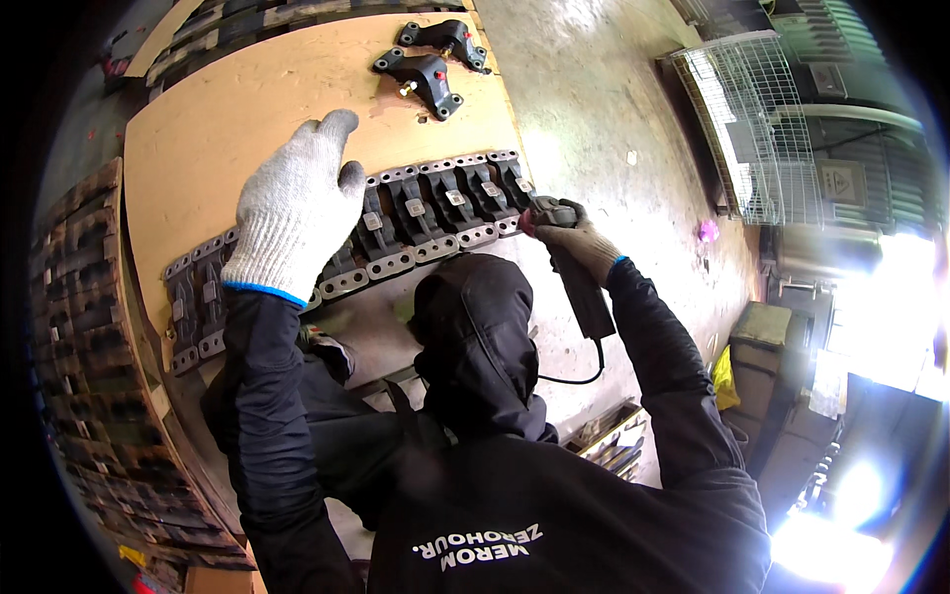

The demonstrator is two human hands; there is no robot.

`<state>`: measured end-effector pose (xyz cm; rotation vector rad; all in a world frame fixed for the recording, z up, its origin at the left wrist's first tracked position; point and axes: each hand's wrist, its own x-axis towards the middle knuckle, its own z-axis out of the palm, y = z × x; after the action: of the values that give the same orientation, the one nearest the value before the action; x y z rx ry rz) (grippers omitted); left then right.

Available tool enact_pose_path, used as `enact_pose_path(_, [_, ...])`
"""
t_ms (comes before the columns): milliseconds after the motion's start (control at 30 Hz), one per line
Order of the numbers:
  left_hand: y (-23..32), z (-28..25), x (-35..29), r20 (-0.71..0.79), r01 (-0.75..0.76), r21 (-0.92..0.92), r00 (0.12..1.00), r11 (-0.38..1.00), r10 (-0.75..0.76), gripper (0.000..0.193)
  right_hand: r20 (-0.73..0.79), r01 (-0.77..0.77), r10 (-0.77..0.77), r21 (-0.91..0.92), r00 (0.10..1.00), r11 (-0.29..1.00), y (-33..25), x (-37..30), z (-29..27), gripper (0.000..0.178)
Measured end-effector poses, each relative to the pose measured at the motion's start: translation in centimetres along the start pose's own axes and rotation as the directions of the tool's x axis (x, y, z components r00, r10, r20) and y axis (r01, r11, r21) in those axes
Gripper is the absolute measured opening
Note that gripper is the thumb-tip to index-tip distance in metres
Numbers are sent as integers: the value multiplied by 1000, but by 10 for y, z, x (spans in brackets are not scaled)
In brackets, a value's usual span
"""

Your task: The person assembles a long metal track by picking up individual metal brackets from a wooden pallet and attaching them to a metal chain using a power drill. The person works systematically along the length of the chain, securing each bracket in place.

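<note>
My left hand (pixel 297 203), in a white knit glove with a blue cuff, is raised over the row of brackets. Its fingers point forward, the thumb stands apart, and nothing is in it. My right hand (pixel 582 245), also gloved, grips a dark corded angle grinder (pixel 582 297) at the right end of the row. The tool's head is beside the last bracket (pixel 508 188); whether they touch, I cannot tell. Dark cast-metal brackets (pixel 416 208) with bright drilled end flanges lie side by side along the board's near edge. My left hand and forearm hide part of the row.
Two black brackets (pixel 426 79) with red spots lie on the tan board (pixel 228 129). Stacked wooden slats (pixel 109 366) stand left. Wire mesh baskets (pixel 752 119) stand right on the concrete floor (pixel 584 109). A cord (pixel 584 380) trails from the grinder. A tray of tools (pixel 614 441) lies near.
</note>
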<state>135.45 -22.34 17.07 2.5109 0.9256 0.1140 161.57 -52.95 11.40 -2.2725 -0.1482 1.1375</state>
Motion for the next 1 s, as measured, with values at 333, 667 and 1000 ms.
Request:
enact_pose_path(333, [2,-3,0,11,15,12,1000,1000,-15,44,13,12,-12,-27,1000,1000,-1,12,-5,107])
enact_pose_path(667, [1,-9,-2,-6,27,23,1000,999,-27,43,21,-9,10,-55,1000,998,-15,21,12,110])
enact_pose_path(1000, [0,-2,0,-21,-2,-15,1000,1000,2,43,22,-2,4,-91,1000,996,-26,19,21,108])
